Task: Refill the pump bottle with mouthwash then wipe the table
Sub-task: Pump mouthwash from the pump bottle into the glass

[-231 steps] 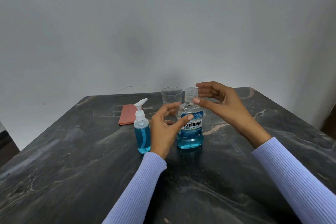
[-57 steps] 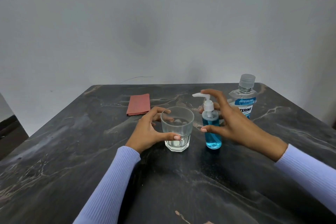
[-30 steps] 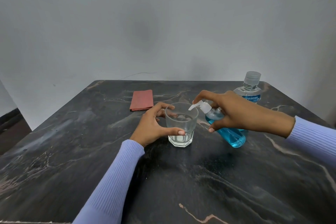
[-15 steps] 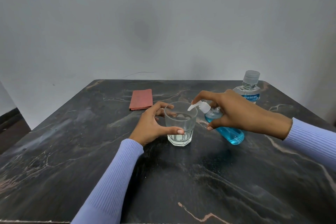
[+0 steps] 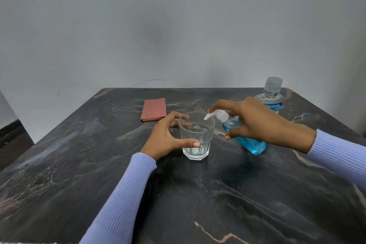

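Head view looks down on the pump bottle (image 5: 244, 138), which holds blue liquid and leans steeply to the left, its base low on the dark marbled bench (image 5: 198, 194) and its white pump head (image 5: 217, 115) reaching over the rim of a clear glass (image 5: 197, 134). The nozzle tip sits just above the glass's opening. The right hand (image 5: 263, 125) is wrapped around the bottle's neck and shoulder, fingers curled over the far side, the thumb underneath and the forefinger stretched along the top of the pump head. Whether the pump is pressed down cannot be told.

The glass stands upright near the bench's middle, just left of the bottle, with a shallow pale layer at its bottom. The left hand (image 5: 168, 136) cups it from the left side in an open curve, thumb lying across the near face low down and fingers curling around the far side; the thumb tip touches the glass wall.

Behind the right hand, near the far right corner of the bench, a mouthwash bottle (image 5: 272, 95) stands upright with its clear cap on, its blue label partly hidden by the hand. A folded reddish cloth (image 5: 154, 109) lies flat toward the far edge, well left of the mouthwash bottle and apart from the glass. Both forearms wear ribbed lilac sleeves (image 5: 126, 194). A plain grey wall (image 5: 178, 25) rises behind the bench.
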{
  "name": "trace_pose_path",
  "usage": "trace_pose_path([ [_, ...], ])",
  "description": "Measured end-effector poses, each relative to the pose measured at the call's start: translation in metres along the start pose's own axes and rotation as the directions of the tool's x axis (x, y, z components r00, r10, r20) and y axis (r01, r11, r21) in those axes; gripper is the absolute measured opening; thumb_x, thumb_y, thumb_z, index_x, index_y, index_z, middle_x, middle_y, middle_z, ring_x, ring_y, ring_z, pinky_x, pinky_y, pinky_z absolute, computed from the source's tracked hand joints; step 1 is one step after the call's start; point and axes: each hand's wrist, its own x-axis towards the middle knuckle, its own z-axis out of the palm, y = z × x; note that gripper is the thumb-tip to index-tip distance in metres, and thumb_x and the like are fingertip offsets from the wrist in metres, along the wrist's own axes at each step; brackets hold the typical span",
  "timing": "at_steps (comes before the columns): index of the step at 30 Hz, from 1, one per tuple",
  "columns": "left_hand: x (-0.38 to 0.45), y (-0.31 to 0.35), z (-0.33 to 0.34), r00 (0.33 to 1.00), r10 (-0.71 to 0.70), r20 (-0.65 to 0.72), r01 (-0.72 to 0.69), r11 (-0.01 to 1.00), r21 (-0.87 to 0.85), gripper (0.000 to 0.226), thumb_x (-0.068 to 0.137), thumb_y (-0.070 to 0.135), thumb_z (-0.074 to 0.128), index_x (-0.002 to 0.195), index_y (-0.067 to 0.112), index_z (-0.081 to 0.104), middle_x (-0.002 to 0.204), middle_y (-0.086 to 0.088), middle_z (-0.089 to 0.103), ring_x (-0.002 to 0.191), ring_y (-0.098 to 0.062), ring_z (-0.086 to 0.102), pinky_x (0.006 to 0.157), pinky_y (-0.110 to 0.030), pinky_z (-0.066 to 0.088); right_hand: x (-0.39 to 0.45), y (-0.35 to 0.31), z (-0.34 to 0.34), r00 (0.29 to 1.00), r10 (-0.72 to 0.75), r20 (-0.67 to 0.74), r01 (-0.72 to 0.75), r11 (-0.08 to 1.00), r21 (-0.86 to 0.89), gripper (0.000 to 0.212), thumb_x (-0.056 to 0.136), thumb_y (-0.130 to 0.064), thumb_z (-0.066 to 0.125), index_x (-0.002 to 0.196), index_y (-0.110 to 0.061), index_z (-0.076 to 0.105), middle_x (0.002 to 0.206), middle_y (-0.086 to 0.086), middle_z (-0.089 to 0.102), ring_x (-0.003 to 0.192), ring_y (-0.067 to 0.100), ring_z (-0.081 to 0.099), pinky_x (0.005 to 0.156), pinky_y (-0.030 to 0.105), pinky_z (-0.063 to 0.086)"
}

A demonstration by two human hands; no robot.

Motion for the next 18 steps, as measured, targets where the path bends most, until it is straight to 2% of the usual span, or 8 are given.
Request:
trace_pose_path([
  [4, 0.0003, -0.0004, 0.0001, 1.000, -0.006, 0.001, 0.006, 1.000, -0.006, 0.075, 0.043, 0.051, 0.087, 0.109, 0.032, 0.058, 0.100, 0.014, 0.074, 0.104, -0.005, 0.064, 0.093, -0.034, 0.042, 0.0016, 0.0029, 0.0002, 1.000, -0.014, -0.017, 0.013, 0.999, -0.032, 0.080, 0.069, -0.041, 0.078, 0.127, -0.055, 0.024, 0.108, -0.001, 0.069, 0.092, 0.018, 0.064, 0.077, 0.031, 0.052],
  [7, 0.0004, -0.0005, 0.0006, 1.000, -0.008, -0.001, 0.008, 1.000, -0.004, 0.075, 0.042, 0.052, 0.087, 0.109, 0.032, 0.058, 0.101, 0.013, 0.074, 0.104, -0.004, 0.063, 0.092, -0.033, 0.042, 0.0026, 0.0046, -0.0014, 1.000, -0.011, -0.007, 0.010, 0.999, -0.036, 0.081, 0.069, -0.040, 0.078, 0.126, -0.057, 0.023, 0.110, -0.001, 0.069, 0.085, 0.013, 0.061, 0.073, 0.029, 0.049],
  [12, 0.0002, -0.0004, 0.0007, 1.000, -0.004, -0.004, 0.004, 1.000, 0.003, 0.075, 0.042, 0.053, 0.087, 0.108, 0.032, 0.058, 0.099, 0.015, 0.074, 0.103, -0.003, 0.064, 0.092, -0.034, 0.043, 0.0000, 0.0016, -0.0006, 1.000, -0.019, 0.005, 0.020, 0.998, -0.057, 0.070, 0.068, -0.038, 0.080, 0.122, -0.049, 0.036, 0.104, -0.007, 0.070, 0.087, 0.015, 0.063, 0.074, 0.034, 0.052],
  [18, 0.0008, -0.0010, 0.0008, 1.000, -0.004, -0.007, 0.004, 1.000, 0.004, 0.075, 0.043, 0.052, 0.087, 0.108, 0.032, 0.058, 0.100, 0.014, 0.074, 0.102, -0.003, 0.064, 0.095, -0.036, 0.043, -0.0007, -0.0021, 0.0001, 1.000, 0.002, 0.012, -0.002, 0.997, -0.072, 0.060, 0.070, -0.038, 0.078, 0.120, -0.045, 0.044, 0.107, -0.005, 0.070, 0.095, 0.019, 0.063, 0.081, 0.041, 0.053],
])
